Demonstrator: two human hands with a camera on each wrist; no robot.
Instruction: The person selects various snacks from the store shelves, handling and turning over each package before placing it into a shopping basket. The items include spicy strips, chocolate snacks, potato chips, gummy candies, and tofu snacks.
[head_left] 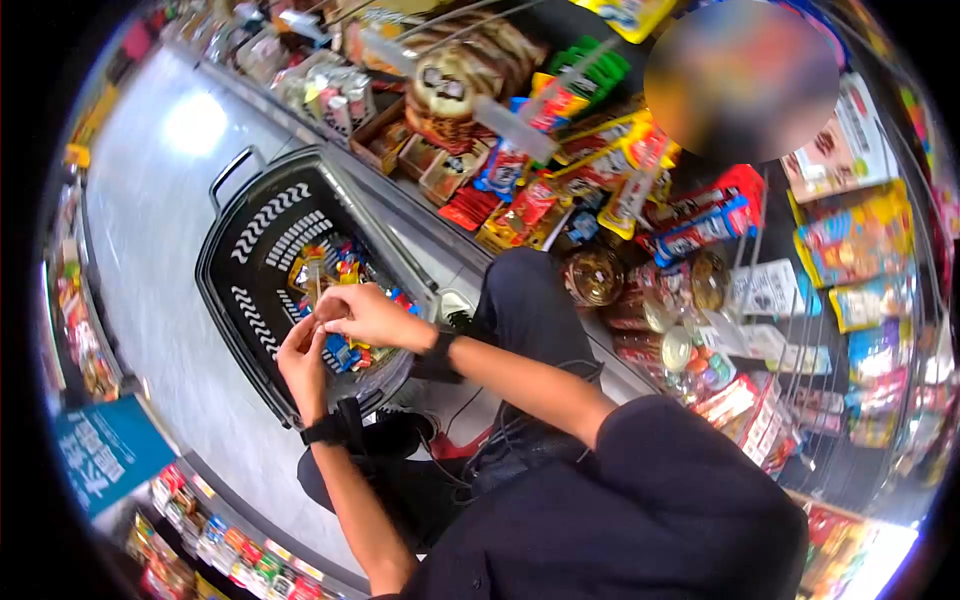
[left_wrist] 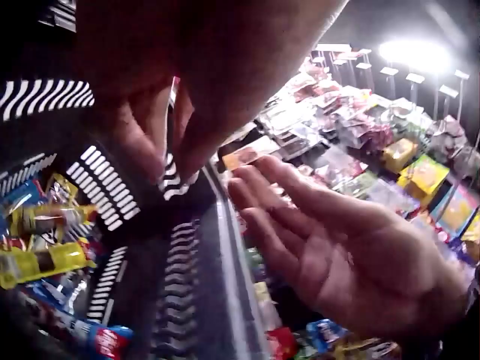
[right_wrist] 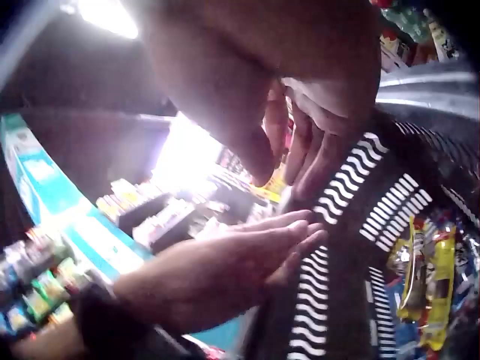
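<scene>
Both bare hands are close together over a black shopping basket (head_left: 262,270), fingertips nearly meeting in the head view. My left hand (head_left: 303,372) reaches in from below; in the right wrist view it is held out flat with straight fingers. My right hand (head_left: 375,318) comes from the right, and the left wrist view shows its palm with loosely extended fingers. Neither hand shows anything gripped. Under them, colourful small snack packs (head_left: 345,355) lie in the basket, among them a yellow tube-shaped pack (left_wrist: 45,262). Dark bands circle both wrists.
Along the right runs a shelf of packaged sweets, with jars (head_left: 595,277) and red and blue packs (head_left: 700,225). A blue sign (head_left: 110,450) stands at lower left above more goods. The person's knees and a cable (head_left: 465,475) are close to the basket, on a pale floor (head_left: 150,220).
</scene>
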